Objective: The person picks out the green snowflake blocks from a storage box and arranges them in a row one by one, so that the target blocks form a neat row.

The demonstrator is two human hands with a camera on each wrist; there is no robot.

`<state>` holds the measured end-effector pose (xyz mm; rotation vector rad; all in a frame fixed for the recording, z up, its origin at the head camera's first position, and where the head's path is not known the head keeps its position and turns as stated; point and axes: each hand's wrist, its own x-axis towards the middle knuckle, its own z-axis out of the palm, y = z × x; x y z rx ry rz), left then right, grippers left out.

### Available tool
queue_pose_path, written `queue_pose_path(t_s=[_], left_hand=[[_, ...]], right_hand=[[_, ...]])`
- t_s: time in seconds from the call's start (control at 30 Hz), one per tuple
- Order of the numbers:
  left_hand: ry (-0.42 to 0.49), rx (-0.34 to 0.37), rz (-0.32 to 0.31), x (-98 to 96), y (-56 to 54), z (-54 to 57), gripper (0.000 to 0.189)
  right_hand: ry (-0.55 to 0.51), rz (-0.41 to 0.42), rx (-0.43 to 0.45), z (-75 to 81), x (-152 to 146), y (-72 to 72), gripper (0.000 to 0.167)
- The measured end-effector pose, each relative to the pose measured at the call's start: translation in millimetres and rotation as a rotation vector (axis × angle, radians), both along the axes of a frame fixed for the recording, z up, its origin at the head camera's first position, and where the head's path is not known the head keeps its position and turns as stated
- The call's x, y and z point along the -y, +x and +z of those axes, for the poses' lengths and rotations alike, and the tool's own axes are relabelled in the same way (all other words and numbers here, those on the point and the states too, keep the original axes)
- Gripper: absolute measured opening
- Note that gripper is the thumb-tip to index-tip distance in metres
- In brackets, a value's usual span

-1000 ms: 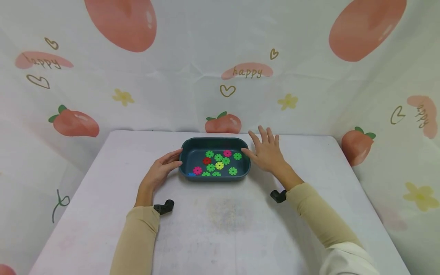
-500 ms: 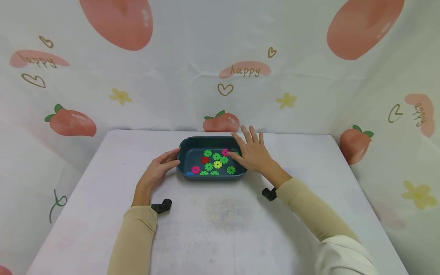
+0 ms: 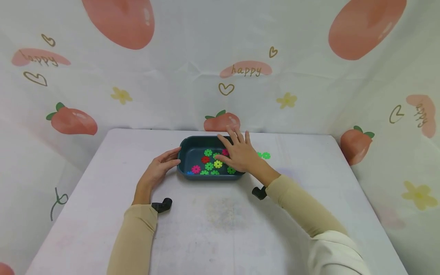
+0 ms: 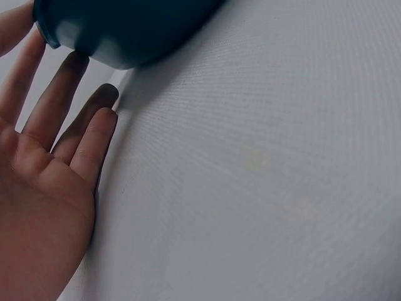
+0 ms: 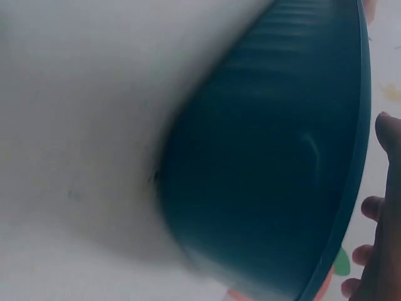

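Note:
A dark teal plastic basin (image 3: 192,177) sits on the white table with several notched plastic discs lying in it: green (image 3: 209,166), red (image 3: 205,159), yellow (image 3: 218,164), pink (image 3: 196,169) and part of a blue one (image 3: 190,173). Nearly straight, the fingers of my left hand (image 3: 154,173) touch the basin's left end; the left wrist view has this hand (image 4: 50,182) with fingertips at the outer wall. My right hand (image 3: 240,154) is over the basin's right half, fingers spread, covering some discs. At the right wrist view's edge, its fingers (image 5: 388,188) appear beyond the basin's rim.
Green discs (image 3: 266,155) lie on the table (image 3: 220,229) just right of the basin, partly behind my right hand. A printed cloth (image 3: 172,88) hangs along the back and sides. Black wrist-worn devices (image 3: 163,205) stick out at both wrists.
My right hand has moved left from the basin's right end to over its inside. Green discs on the table right of it have come into sight. The left hand stays at the basin.

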<state>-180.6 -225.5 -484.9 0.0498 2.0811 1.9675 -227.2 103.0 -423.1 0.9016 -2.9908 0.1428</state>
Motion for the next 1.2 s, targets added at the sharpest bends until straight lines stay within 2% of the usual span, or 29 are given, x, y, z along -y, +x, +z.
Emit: queue_pose_path(t_s=[0.53,0.87,1.2], left_hand=[[-0.003,0.006,0.002,-1.1,-1.9,1.5,0.062],[-0.012,0.021,0.014,-1.1,-1.9,1.4,0.062],[-0.015,0.011,0.006,-1.6,0.6,2.4,0.062]], right_hand=[[-0.016,0.096,0.064,-9.2,30.8,4.8,0.081],[-0.054,0.103,0.199,-11.5,43.4,7.6,0.087],[-0.188,0.163,0.354,-15.8,49.5,1.7,0.088]])
